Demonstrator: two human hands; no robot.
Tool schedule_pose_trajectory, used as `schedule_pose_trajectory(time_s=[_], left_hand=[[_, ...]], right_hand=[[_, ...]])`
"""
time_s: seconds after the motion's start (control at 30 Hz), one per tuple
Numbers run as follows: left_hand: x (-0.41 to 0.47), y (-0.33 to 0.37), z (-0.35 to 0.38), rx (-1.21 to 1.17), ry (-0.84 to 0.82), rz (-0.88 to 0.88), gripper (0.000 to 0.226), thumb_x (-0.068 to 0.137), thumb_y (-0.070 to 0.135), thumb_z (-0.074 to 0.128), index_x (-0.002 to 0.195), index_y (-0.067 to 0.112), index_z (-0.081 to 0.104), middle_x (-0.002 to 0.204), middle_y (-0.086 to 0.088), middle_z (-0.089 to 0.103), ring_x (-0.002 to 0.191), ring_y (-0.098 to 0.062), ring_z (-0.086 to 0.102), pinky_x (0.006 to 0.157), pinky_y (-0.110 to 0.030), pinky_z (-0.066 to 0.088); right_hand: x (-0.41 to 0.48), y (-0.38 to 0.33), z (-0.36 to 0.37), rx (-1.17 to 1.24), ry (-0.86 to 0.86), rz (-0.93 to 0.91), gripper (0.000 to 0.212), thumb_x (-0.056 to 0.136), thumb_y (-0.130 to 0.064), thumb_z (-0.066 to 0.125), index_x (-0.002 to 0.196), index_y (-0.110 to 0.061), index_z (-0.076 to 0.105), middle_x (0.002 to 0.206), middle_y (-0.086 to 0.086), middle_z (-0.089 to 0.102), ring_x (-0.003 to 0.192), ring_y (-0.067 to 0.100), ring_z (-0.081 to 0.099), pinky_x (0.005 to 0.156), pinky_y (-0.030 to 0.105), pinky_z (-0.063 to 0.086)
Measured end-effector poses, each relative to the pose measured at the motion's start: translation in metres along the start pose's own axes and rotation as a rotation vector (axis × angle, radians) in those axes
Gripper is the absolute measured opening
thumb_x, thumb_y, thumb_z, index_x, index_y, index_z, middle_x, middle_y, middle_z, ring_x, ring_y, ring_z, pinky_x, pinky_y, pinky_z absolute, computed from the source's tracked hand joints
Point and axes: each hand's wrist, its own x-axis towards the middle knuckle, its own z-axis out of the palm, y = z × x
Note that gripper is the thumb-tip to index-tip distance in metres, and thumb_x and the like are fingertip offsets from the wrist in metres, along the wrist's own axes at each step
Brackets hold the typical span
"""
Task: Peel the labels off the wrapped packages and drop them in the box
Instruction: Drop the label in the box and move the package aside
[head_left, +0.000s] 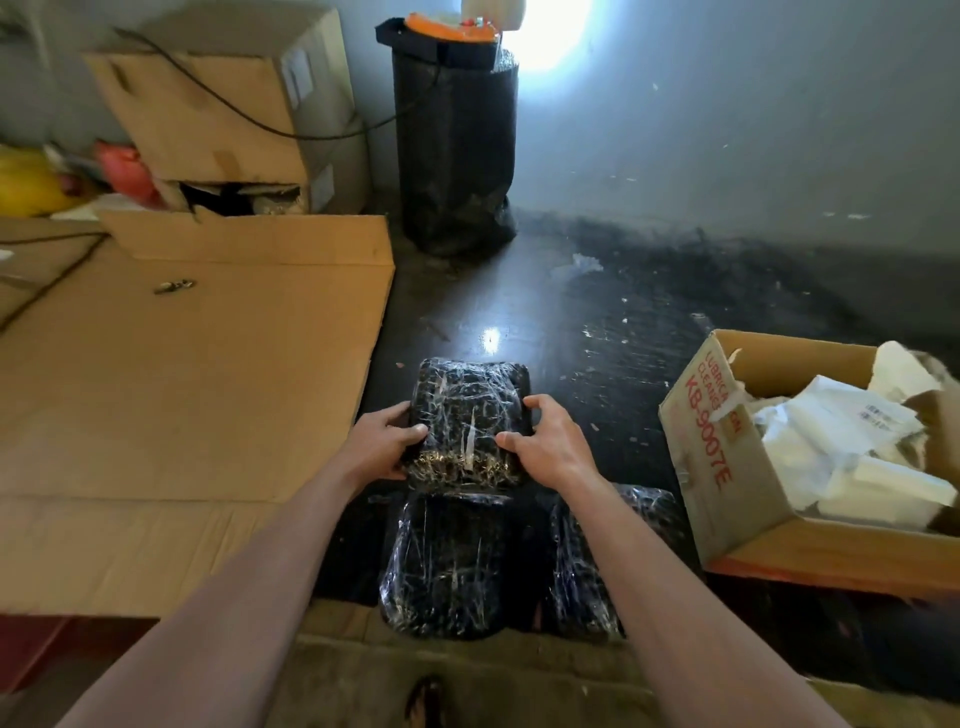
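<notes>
Black film-wrapped package (470, 415), long axis running away from you, clasped between your left hand (387, 441) and right hand (545, 441); box (727, 467) lies right of the grip.

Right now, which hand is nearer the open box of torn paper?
Right. The right hand grips the package's edge facing the box; the left hand grips the far edge.

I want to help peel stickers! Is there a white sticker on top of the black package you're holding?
No: the top of the held package shows only black wrap and shiny clear film between both hands.
</notes>
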Motion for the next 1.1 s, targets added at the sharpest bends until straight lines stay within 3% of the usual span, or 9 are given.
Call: schedule_pose_trajectory(time_s=[0.17,0.33,0.47,0.63,0.8,0.93,1.0,1.1], left_hand=[[-0.054,-0.022,-0.014,0.006,-0.011,0.011,0.044,0.100,0.016,0.060,0.139,0.034,0.051,0.100,0.009,0.065,0.088,-0.013,0.067,0.077,-0.039,0.062],[-0.083,-0.050,-0.025,0.036,-0.024,-0.009,0.053,0.097,0.020,0.065,0.146,0.031,0.049,0.108,0.000,0.072,0.094,-0.019,0.072,0.068,-0.033,0.062],[-0.088,-0.072,-0.025,0.085,-0.058,-0.025,0.052,0.096,0.022,0.066,0.145,0.034,0.050,0.109,-0.002,0.075,0.096,-0.019,0.074,0.077,-0.041,0.064],[-0.088,-0.094,-0.012,0.053,-0.099,-0.050,0.053,0.099,0.016,0.062,0.147,0.032,0.046,0.111,-0.003,0.070,0.096,-0.018,0.071,0.074,-0.037,0.063],[-0.087,-0.101,-0.013,0.064,-0.106,-0.009,0.055,0.099,0.018,0.062,0.149,0.032,0.043,0.101,0.007,0.067,0.087,-0.009,0.070,0.062,-0.022,0.058],[-0.084,-0.103,-0.015,0.140,-0.088,0.019,0.057,0.099,0.025,0.063,0.151,0.033,0.041,0.107,0.007,0.068,0.093,-0.011,0.070,0.079,-0.031,0.060],[-0.081,-0.105,-0.016,0.135,-0.096,0.016,0.058,0.098,0.026,0.064,0.151,0.034,0.041,0.116,0.000,0.068,0.098,-0.015,0.070,0.085,-0.038,0.060],[-0.077,-0.108,-0.018,0.188,-0.096,0.004,0.061,0.097,0.032,0.064,0.152,0.035,0.039,0.128,-0.004,0.065,0.104,-0.018,0.068,0.090,-0.044,0.059]], right_hand=[[-0.055,-0.001,0.010,0.030,-0.044,-0.019,0.064,0.088,-0.033,0.078,0.143,-0.027,0.046,0.124,0.002,0.068,0.103,0.019,0.067,0.087,0.036,0.054],[-0.095,0.014,0.032,0.063,-0.069,0.022,0.063,0.088,-0.033,0.077,0.142,-0.030,0.045,0.125,0.002,0.067,0.104,0.019,0.067,0.094,0.043,0.056],[-0.109,0.027,0.048,0.059,-0.082,0.077,0.067,0.091,-0.030,0.075,0.148,-0.028,0.040,0.135,0.005,0.062,0.113,0.023,0.064,0.097,0.045,0.054],[-0.118,0.037,0.060,0.028,-0.073,0.126,0.065,0.096,-0.025,0.070,0.152,-0.026,0.037,0.144,0.007,0.055,0.120,0.024,0.059,0.092,0.038,0.052],[-0.119,0.042,0.065,0.022,-0.061,0.129,0.065,0.098,-0.024,0.067,0.154,-0.026,0.034,0.150,0.008,0.050,0.131,0.026,0.052,0.101,0.041,0.047],[-0.122,0.043,0.066,0.023,-0.043,0.124,0.065,0.099,-0.025,0.066,0.154,-0.027,0.034,0.151,0.005,0.050,0.133,0.024,0.050,0.103,0.041,0.046],[-0.123,0.042,0.065,0.022,-0.051,0.103,0.064,0.099,-0.025,0.065,0.155,-0.027,0.033,0.149,0.005,0.052,0.121,0.020,0.055,0.096,0.037,0.047],[-0.129,0.036,0.062,-0.016,-0.063,0.103,0.064,0.100,-0.026,0.064,0.156,-0.025,0.031,0.141,0.005,0.058,0.085,0.007,0.055,0.083,0.030,0.045]])
